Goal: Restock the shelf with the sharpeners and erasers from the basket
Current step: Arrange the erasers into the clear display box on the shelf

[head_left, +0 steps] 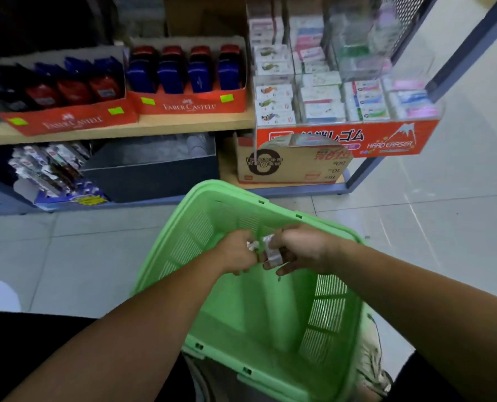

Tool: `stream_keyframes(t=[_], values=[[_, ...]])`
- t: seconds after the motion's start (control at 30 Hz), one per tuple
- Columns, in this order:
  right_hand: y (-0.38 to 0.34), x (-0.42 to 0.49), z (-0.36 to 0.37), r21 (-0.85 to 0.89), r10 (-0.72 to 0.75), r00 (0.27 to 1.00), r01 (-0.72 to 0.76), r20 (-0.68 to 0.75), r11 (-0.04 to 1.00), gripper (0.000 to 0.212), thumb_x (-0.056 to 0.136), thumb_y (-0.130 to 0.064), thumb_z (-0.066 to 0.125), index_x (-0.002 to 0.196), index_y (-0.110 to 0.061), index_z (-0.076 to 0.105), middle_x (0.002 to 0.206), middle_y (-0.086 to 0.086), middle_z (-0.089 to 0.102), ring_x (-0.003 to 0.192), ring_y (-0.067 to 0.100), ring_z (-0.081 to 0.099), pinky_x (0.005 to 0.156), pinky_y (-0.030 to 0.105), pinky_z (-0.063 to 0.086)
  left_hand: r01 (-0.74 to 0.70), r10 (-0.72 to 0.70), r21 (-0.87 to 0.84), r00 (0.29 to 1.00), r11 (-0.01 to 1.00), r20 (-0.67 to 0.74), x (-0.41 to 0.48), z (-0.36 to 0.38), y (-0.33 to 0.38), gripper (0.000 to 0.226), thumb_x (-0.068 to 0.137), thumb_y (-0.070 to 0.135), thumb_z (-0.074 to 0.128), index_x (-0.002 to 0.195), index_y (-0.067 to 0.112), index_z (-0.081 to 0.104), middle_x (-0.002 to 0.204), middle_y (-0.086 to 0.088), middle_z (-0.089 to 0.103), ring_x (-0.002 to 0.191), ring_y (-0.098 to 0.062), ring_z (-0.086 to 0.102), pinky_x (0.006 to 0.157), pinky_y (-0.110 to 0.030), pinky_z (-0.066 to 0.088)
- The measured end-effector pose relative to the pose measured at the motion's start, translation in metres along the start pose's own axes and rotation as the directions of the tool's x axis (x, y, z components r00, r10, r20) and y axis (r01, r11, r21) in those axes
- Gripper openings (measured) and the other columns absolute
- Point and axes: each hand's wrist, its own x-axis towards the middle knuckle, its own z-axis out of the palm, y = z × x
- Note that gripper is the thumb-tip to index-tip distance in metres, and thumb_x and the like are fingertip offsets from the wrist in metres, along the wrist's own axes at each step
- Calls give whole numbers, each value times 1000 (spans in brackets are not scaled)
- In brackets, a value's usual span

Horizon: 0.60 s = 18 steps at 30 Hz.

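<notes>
Both my hands meet over the green basket [270,329] in the lower middle. My right hand [302,249] grips a small wrapped eraser [271,250] and my left hand [235,252] pinches a small white piece [252,245]. I think I am collecting stock. Next it must go up to the eraser display [346,134] at the upper right.

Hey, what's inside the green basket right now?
Over the green basket, the left hand pinches a small white piece and the right hand grips a small wrapped packet. The basket floor that shows is bare; the hands and forearms cover the rest.
</notes>
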Motion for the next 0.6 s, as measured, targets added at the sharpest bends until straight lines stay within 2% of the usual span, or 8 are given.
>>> stream_keyframes(t=[0.07,0.13,0.17,0.27,0.3,0.37,0.47,0.6], values=[[-29,-30,-5,-59,-67,997,64,-43,996,7,100,-9,59,104,-4,64,92,18,74,83,29,74,79,45,62,-38,39,-56,999,998,23,-23,-21,31,16,94,12,68,102,20,57,91,-14,68,59,-21,64,45,-28,51],[-57,-62,-14,-111,-125,989,115,-85,987,6,97,-12,67,103,-9,64,91,14,74,81,28,73,72,41,62,-90,96,-105,994,990,51,-48,-42,57,29,95,5,64,116,23,59,93,-16,68,54,-20,62,46,-30,54],[-71,-78,-20,-144,-152,983,136,-105,980,9,97,-14,70,103,-12,64,93,12,73,81,27,72,68,38,62,-119,126,-117,991,986,52,-60,-52,69,29,95,4,63,117,23,61,90,-15,67,53,-20,62,47,-31,55],[-108,-118,-40,-142,-244,949,218,-200,965,10,97,-14,72,95,-17,62,76,6,61,63,20,57,55,30,48,-217,213,-164,976,962,-41,-93,-78,104,9,91,11,76,96,14,69,81,-10,66,50,-11,59,49,-29,55],[-118,-127,-47,-86,-272,930,258,-247,962,11,98,-13,71,93,-16,61,68,4,56,57,18,51,51,27,43,-246,231,-201,968,948,-95,-101,-87,116,12,87,15,82,90,12,71,80,-9,68,50,-9,58,49,-27,53],[-134,-144,-57,42,-298,905,325,-305,945,6,99,-14,68,96,-13,62,62,3,57,53,18,50,48,27,40,-288,240,-306,953,907,-185,-113,-103,141,20,81,17,88,89,10,71,82,-11,70,54,-10,61,51,-27,51],[-145,-160,-66,148,-324,889,386,-323,911,14,100,-20,64,109,-10,64,79,6,75,59,18,61,52,29,42,-348,255,-503,935,791,-246,-121,-119,174,30,82,14,87,105,12,68,92,-17,74,59,-17,61,51,-29,49],[-144,-161,-80,211,-321,909,380,-266,901,20,99,-26,62,114,-13,68,99,11,80,67,19,66,61,32,46,-442,286,-545,892,713,-349,-118,-123,208,25,86,18,84,106,19,69,83,-3,71,59,-17,58,47,-28,45]])
